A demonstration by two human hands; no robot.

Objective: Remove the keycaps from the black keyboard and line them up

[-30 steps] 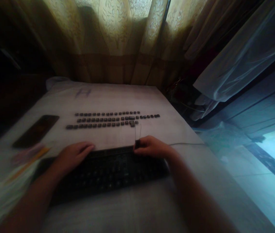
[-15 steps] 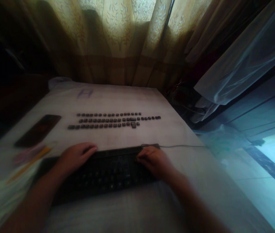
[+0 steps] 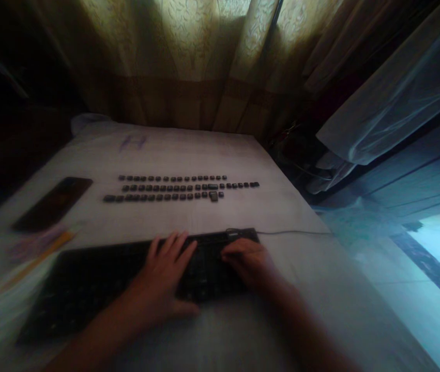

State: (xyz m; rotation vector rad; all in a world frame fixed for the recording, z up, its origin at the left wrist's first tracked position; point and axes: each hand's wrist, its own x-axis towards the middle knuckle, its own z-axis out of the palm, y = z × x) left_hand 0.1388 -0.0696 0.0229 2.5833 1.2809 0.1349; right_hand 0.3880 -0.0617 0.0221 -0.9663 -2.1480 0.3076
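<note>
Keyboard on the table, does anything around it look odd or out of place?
Yes: many dark keys lie loose in three rows beyond the keyboard instead of sitting in it. Near the nearest row's right end, a bigger key juts toward the keyboard. Damage is too dark to judge.

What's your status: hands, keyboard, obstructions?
Left hand spread over keyboard, hiding part. Right hand bunched at its right end, grip unclear. Keycaps in rows beyond.

My keyboard point(image 3: 99, 274) looks matt plastic; at my twelve o'clock the curtain point(image 3: 188, 62) is patterned cloth; at ten, the phone point(image 3: 52, 204) looks smooth.
</note>
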